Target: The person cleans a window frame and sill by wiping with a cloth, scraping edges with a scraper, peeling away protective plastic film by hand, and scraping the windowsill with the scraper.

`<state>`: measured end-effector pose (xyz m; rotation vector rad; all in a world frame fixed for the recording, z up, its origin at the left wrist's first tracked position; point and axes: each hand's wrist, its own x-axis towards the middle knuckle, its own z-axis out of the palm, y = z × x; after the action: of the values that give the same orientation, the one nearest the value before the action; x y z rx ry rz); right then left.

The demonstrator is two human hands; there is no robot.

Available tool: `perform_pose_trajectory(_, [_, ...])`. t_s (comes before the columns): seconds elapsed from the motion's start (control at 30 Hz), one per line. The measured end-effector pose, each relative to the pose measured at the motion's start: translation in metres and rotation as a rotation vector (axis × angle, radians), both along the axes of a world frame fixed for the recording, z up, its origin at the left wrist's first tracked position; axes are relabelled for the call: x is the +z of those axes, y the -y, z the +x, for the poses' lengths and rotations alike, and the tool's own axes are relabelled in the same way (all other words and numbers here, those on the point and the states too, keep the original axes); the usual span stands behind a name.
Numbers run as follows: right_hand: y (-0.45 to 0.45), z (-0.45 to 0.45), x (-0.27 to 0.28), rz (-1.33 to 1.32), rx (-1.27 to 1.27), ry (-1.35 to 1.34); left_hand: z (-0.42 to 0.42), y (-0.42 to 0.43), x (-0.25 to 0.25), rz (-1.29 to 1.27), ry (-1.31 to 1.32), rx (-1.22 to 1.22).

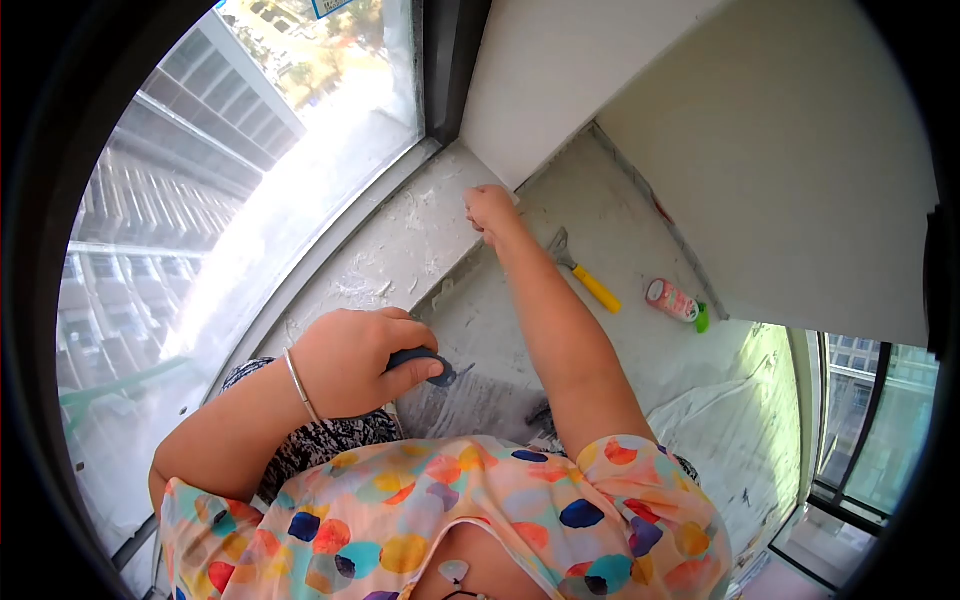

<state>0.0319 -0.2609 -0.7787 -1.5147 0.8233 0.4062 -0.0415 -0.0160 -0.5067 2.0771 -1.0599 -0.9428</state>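
Note:
My left hand (355, 365), with a bracelet at its wrist, is closed around a dark grey handle (440, 368). A small thin tip shows at the handle's outer end, but the tool's kind is unclear. My right hand (490, 213) is reached far forward, closed, at the corner where the ledge (400, 232) meets the white wall panel (560, 60). What its fingers hold, if anything, is hidden. White flakes and smears lie on the ledge between my hands and the window. To the right of my right forearm, a scraper with a yellow handle (596, 288) lies on the floor.
A pink bottle with a green cap (675, 302) lies on the dusty floor (520, 300). A curved window (290, 190) rises at the left with buildings outside. A large pale panel (800, 180) stands at the right. Plastic film (715, 400) covers the lower right.

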Motion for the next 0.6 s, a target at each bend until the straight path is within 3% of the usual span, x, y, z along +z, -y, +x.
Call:
perform_pose_trajectory(0.1, [-0.027,-0.003,0.005,0.389,0.021,0.315,0.01,-0.002,-0.011,0.04,-0.014,0.09])
perform_pose_trajectory(0.17, [-0.049,-0.01,0.014,0.364,0.092,0.422,0.02,-0.004,-0.015,0.132,-0.037,0.21])
perform_pose_trajectory(0.27, [-0.07,-0.037,0.05,0.121,0.475,0.52,0.028,-0.009,-0.03,0.235,-0.139,0.395])
perform_pose_trajectory(0.37, [-0.076,-0.069,0.068,0.047,0.708,0.597,0.047,-0.006,-0.054,0.357,-0.193,0.471])
perform_pose_trajectory(0.47, [-0.047,-0.083,0.029,-0.385,0.712,0.708,0.052,0.0,-0.065,0.457,-0.086,0.337])
perform_pose_trajectory(0.53, [-0.014,-0.071,0.006,-0.504,0.376,0.643,0.048,0.006,-0.065,0.496,-0.046,0.166])
perform_pose_trajectory(0.6, [0.007,-0.044,-0.008,-0.677,0.231,0.64,0.04,0.017,-0.052,0.479,-0.079,0.095])
